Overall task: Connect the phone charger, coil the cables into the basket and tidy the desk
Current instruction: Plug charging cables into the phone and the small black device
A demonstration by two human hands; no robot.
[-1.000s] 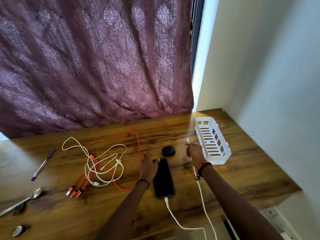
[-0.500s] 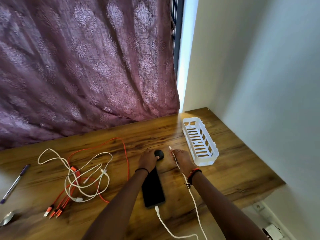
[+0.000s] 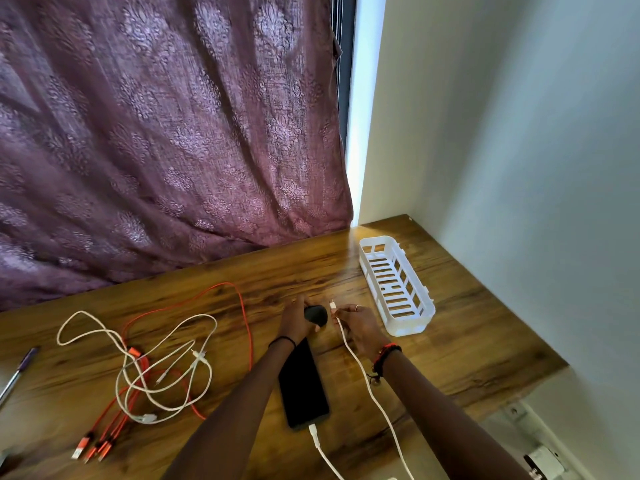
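A black phone [image 3: 303, 386] lies on the wooden desk [image 3: 467, 341] with a white charger cable [image 3: 320, 448] plugged into its near end. My left hand [image 3: 296, 318] holds a small black earbud case [image 3: 316, 315] just beyond the phone. My right hand [image 3: 358, 327] pinches a second white cable [image 3: 372, 389] near its plug, whose tip points up beside the case. A white slotted basket [image 3: 420, 318] stands to the right of my right hand. A tangle of white cable [image 3: 166, 379] and orange cable [image 3: 244, 317] lies on the left.
A purple pen [image 3: 15, 374] lies at the desk's left edge. A maroon curtain [image 3: 166, 133] hangs behind the desk and a white wall closes the right side. A wall socket with a plug [image 3: 540, 460] sits below the desk's right corner.
My left hand left the phone, reached forward and took hold of the black case. My right hand stayed near it with the cable end. The camera turned right.
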